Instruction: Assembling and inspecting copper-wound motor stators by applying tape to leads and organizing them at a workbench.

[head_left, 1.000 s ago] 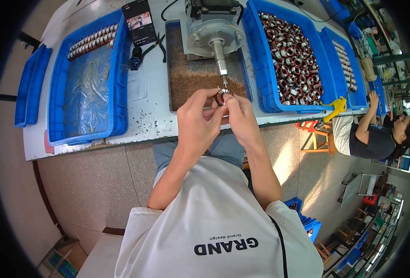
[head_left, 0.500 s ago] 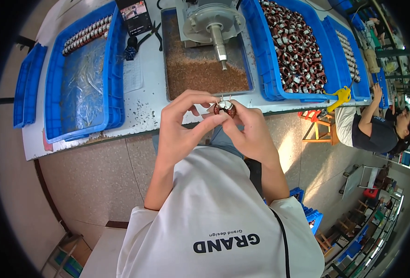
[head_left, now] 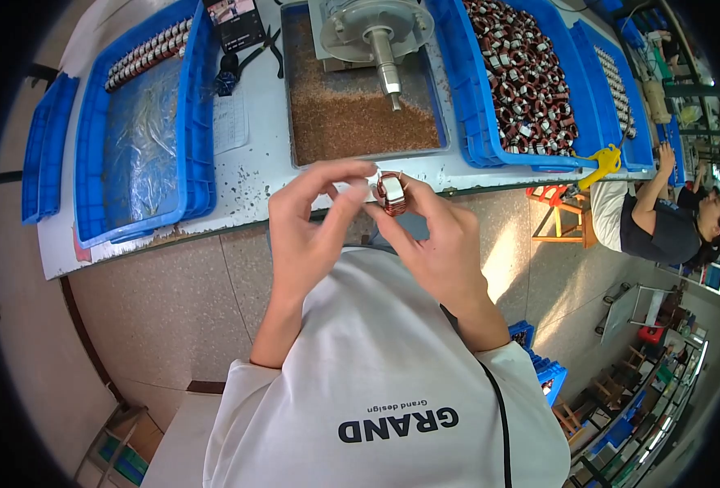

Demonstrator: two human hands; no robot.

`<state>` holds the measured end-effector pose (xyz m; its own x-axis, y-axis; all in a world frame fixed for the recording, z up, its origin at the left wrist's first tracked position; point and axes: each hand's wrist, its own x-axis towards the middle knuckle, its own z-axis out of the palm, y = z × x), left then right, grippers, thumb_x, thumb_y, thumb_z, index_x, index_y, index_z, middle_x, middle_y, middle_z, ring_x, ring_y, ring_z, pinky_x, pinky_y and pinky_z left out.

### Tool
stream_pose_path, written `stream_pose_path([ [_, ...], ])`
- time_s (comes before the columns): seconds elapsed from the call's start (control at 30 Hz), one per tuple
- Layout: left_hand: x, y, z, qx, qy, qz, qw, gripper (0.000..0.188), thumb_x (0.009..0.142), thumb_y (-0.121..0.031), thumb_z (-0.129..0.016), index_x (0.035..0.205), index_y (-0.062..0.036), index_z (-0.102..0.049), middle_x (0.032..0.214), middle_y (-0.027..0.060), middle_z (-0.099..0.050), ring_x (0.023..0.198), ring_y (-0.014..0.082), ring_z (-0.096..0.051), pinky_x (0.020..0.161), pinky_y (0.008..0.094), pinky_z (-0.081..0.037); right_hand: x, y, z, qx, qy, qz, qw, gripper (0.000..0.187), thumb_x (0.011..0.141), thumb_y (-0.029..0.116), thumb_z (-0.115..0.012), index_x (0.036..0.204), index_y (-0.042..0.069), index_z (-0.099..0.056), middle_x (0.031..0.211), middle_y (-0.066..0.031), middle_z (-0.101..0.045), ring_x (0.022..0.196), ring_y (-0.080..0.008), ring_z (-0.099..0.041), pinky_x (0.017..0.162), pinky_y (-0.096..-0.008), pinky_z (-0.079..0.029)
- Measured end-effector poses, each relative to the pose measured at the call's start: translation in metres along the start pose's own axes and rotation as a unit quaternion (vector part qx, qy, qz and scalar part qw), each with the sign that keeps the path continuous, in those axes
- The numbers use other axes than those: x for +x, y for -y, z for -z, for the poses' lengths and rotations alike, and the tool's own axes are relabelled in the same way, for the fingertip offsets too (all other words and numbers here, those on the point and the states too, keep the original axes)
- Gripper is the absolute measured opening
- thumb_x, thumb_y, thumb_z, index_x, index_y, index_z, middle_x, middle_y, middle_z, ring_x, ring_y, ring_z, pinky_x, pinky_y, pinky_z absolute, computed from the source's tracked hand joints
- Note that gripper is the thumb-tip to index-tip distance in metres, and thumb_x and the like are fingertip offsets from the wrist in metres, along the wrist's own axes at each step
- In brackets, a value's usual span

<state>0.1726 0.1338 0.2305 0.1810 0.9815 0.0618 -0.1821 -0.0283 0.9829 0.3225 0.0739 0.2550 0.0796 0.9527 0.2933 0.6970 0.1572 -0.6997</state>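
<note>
A small toroidal coil [head_left: 392, 193], wound in reddish-brown wire with a white band, is held up in front of my chest, just off the table's near edge. My right hand [head_left: 440, 236] pinches it from the right between thumb and fingers. At its left side, my left hand [head_left: 315, 215] has thumb and forefinger closed around a whitish part at the coil's edge. Just where those left fingertips touch is hard to make out. Short wire leads stick up from the coil's top.
Beyond my hands stands a machine with a metal spindle [head_left: 386, 73] over a tray of brown debris [head_left: 360, 122]. A blue crate [head_left: 474, 146] of many coils is to the right, another blue crate [head_left: 201, 154] left. Pliers [head_left: 272, 53] lie near the left crate. A co-worker [head_left: 661, 215] sits at right.
The coil has been turned so that its white band faces me more from the side. My left fingers have shifted left along it, while my right hand keeps its pinch.
</note>
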Motion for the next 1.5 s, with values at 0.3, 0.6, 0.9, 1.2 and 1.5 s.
stream_pose_path([
  [0.3,-0.009,-0.018,0.003,0.124,0.094,-0.03,0.987,0.036,0.082,0.0,-0.078,0.118,0.0017,-0.075,0.098,0.0092,-0.076,0.083,0.0141,-0.064,0.077,0.0258,-0.051,-0.001,-0.002,-0.004,0.025,-0.049,-0.002,0.998,0.042,0.071,0.007,-0.088,0.107,0.001,-0.066,0.085,-0.0071,-0.077,0.066,-0.0149,-0.069,0.059,-0.0277,-0.053],
  [0.6,-0.014,-0.011,-0.002,-0.055,0.099,0.058,0.992,0.037,0.087,0.001,-0.074,0.124,0.004,-0.071,0.1,0.0125,-0.076,0.086,0.014,-0.067,0.081,0.024,-0.053,-0.006,0.007,0.003,0.004,-0.067,-0.034,0.997,0.042,0.069,0.007,-0.09,0.103,0.002,-0.066,0.083,-0.006,-0.075,0.065,-0.0128,-0.066,0.058,-0.026,-0.053],
  [0.9,-0.014,-0.021,0.001,-0.131,0.108,0.123,0.978,0.038,0.092,0.004,-0.068,0.129,0.0046,-0.068,0.104,0.0145,-0.076,0.088,0.015,-0.07,0.079,0.0226,-0.055,-0.01,0.005,0.001,0.088,-0.094,-0.045,0.991,0.048,0.067,-0.002,-0.09,0.109,0.001,-0.067,0.084,-0.0058,-0.072,0.07,-0.0105,-0.062,0.064,-0.023,-0.054],
  [1.2,-0.018,-0.019,0.006,-0.144,0.163,0.146,0.965,0.039,0.091,0.003,-0.069,0.13,0.0055,-0.067,0.106,0.0153,-0.076,0.087,0.0147,-0.069,0.077,0.0236,-0.055,-0.023,-0.007,-0.001,0.135,-0.09,-0.022,0.987,0.057,0.067,-0.004,-0.09,0.117,0.002,-0.064,0.093,-0.0056,-0.069,0.072,-0.0106,-0.061,0.062,-0.022,-0.054],
  [1.5,-0.026,-0.02,-0.006,-0.111,0.108,0.119,0.981,0.038,0.087,0.002,-0.075,0.125,0.0044,-0.07,0.097,0.0118,-0.077,0.079,0.0118,-0.065,0.071,0.0229,-0.053,-0.018,-0.007,-0.007,0.2,-0.14,-0.034,0.969,0.05,0.071,-0.002,-0.088,0.117,0.003,-0.068,0.083,-0.0013,-0.061,0.064,-0.0087,-0.054,0.059,-0.0203,-0.047],
])
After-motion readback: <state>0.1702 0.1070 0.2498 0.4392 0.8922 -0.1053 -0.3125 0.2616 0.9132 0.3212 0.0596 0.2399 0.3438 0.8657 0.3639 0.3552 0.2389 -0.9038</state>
